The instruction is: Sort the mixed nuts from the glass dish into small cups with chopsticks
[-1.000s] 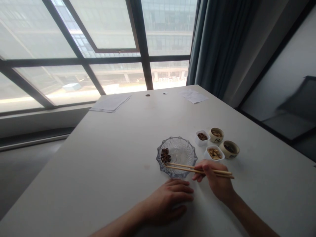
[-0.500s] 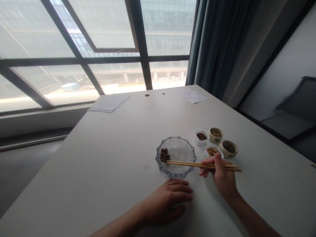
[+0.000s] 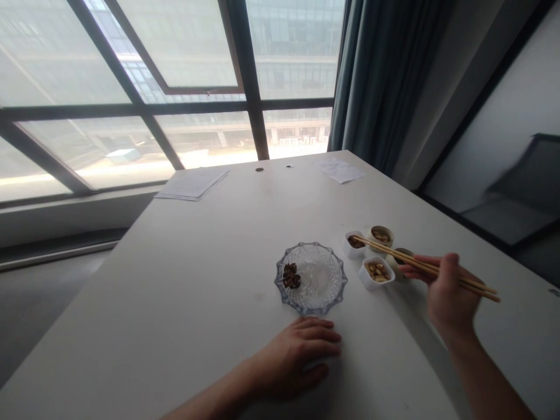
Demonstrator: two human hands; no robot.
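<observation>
My right hand [image 3: 452, 294] grips a pair of wooden chopsticks [image 3: 420, 265], whose tips are at the small white cup of dark brown pieces [image 3: 355, 245]. Whether the tips pinch a piece is too small to tell. Resting on the table with fingers stretched out, my left hand [image 3: 301, 353] is just in front of a scalloped clear glass dish [image 3: 321, 291]. Several dark brown pieces, like star anise, lie in a cluster [image 3: 291, 276] at the dish's left side. A second white cup [image 3: 376, 275] holds yellowish-brown slices.
Two cream-coloured round bowls stand behind the white cups; the far bowl [image 3: 381, 235] holds pale brown pieces, and the chopsticks partly cover the near one. Papers [image 3: 192, 184] lie at the table's far left, another sheet [image 3: 343, 170] at the far right. Windows and a curtain [image 3: 371, 81] border the table.
My right hand has moved right with the chopsticks, and their tips have gone from the dark pieces in the glass dish to the far white cup. My left hand stays in place.
</observation>
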